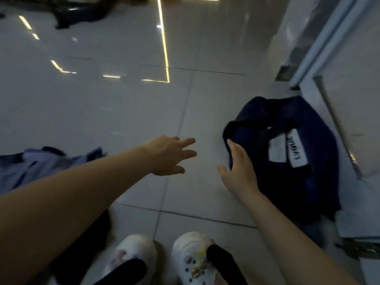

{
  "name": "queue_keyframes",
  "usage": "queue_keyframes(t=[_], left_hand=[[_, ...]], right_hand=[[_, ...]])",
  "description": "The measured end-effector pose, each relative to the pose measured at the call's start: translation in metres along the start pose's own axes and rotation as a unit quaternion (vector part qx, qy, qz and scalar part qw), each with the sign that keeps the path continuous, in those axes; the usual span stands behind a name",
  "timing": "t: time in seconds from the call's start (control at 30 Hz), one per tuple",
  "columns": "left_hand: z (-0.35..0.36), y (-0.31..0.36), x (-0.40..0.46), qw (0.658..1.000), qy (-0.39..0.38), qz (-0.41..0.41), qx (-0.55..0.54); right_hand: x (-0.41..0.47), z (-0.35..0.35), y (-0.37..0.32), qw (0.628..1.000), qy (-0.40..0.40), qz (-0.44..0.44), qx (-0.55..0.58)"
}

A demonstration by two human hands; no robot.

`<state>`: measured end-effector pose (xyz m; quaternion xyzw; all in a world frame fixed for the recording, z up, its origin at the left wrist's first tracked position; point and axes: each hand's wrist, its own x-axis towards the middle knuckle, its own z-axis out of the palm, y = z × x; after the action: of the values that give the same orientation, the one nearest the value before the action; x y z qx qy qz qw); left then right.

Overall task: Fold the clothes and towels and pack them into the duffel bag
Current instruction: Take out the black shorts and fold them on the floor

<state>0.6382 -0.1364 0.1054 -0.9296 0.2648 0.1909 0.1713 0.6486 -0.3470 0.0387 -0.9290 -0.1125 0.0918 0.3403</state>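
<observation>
On the glossy grey floor tiles [123, 112], at the left edge, lies a crumpled pale-blue garment [30, 167] of soft cloth with darker trim. Beside it the left hand [168, 156] reaches forward above the tiles, palm down, fingers straight and spread, holding nothing. To its right the right hand [239, 171], fingers extended, touches the near end of a slumped navy fabric duffel bag [287, 182] with a white label; its contents cannot be seen. White clogs [164, 258] stand at the bottom edge.
</observation>
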Motion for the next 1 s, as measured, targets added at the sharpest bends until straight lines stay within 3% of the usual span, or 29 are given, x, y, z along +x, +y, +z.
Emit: queue_keyframes(t=[0.07,0.13,0.27,0.37,0.5,0.6,0.67,0.73,0.8,0.87,1.0], left_hand=[[0.023,-0.016,-0.042,0.998,-0.002,-0.046,-0.039],[0.063,-0.027,-0.082,0.988,0.009,-0.112,-0.105],[0.161,-0.023,-0.141,0.910,0.056,-0.300,-0.281],[0.216,-0.021,-0.167,0.873,0.066,-0.363,-0.320],[0.246,-0.025,-0.195,0.876,0.150,-0.351,-0.294],[0.255,-0.030,-0.216,0.871,0.239,-0.360,-0.232],[0.266,-0.033,-0.232,0.863,0.233,-0.406,-0.189],[0.278,-0.035,-0.252,0.824,0.211,-0.493,-0.183],[0.293,-0.043,-0.276,0.742,0.169,-0.601,-0.243],[0.307,-0.049,-0.297,0.664,0.109,-0.657,-0.339],[0.322,-0.041,-0.304,0.667,0.089,-0.634,-0.381]], right_hand=[[0.003,0.024,-0.039,0.992,-0.086,-0.067,-0.066],[0.000,0.048,-0.076,0.958,-0.187,-0.142,-0.165],[0.006,0.079,-0.139,0.861,-0.303,-0.255,-0.319],[0.025,0.095,-0.174,0.803,-0.352,-0.283,-0.389],[0.041,0.131,-0.204,0.810,-0.376,-0.245,-0.378],[0.030,0.169,-0.217,0.806,-0.399,-0.267,-0.347],[0.017,0.194,-0.219,0.813,-0.408,-0.279,-0.308],[0.003,0.209,-0.218,0.786,-0.442,-0.303,-0.308],[-0.004,0.211,-0.219,0.735,-0.477,-0.339,-0.343],[-0.005,0.208,-0.226,0.720,-0.485,-0.346,-0.356],[0.011,0.218,-0.247,0.769,-0.456,-0.325,-0.310]])
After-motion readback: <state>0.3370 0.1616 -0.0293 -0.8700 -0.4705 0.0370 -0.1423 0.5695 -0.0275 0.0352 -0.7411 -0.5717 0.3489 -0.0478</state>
